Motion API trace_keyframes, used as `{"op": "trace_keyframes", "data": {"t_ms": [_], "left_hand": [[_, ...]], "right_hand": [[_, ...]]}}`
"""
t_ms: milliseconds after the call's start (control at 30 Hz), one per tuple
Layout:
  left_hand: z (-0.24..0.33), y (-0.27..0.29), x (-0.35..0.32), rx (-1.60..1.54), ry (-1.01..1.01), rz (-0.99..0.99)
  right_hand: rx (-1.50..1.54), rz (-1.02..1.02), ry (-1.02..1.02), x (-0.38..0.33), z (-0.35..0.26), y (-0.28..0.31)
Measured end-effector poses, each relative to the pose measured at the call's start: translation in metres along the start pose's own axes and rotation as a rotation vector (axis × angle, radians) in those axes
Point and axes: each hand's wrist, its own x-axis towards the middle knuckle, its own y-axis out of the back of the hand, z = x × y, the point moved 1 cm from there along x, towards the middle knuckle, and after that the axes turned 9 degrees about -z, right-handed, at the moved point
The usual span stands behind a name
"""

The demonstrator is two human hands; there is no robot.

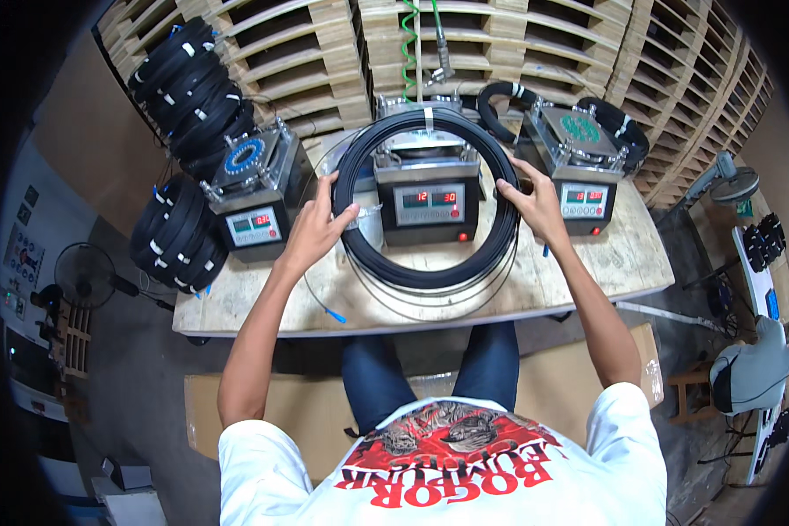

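Observation:
Both my hands hold a large coil of black cable (428, 273) upright in front of me, over the table. My left hand (318, 226) grips its left side, and my right hand (532, 203) grips its right side. A white tie (429, 119) wraps the coil at the top. Loose loops of cable hang below it, and one end with a blue connector (336, 316) lies near the table's front edge. Through the ring shows the middle machine (425, 210), a dark box with a lit red display.
A machine with a blue round part (247, 158) stands left, another with a green disc (580, 130) right, all on the wooden table (263, 298). Black coils (184, 105) are stacked at the left. Wooden pallets (298, 53) rise behind. A person (745, 368) sits at far right.

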Motion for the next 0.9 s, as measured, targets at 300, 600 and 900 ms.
{"op": "trace_keyframes", "data": {"t_ms": [300, 600, 900], "left_hand": [[-0.042, -0.091, -0.11, 0.043, 0.148, -0.324], [-0.085, -0.142, -0.111, 0.076, 0.212, -0.429], [-0.094, -0.111, -0.084, 0.131, 0.238, -0.715]], "right_hand": [[-0.219, -0.267, -0.228, -0.124, 0.062, -0.052], [-0.419, -0.465, -0.398, -0.127, 0.095, -0.085], [-0.284, -0.464, -0.236, -0.101, 0.17, -0.065]]}}
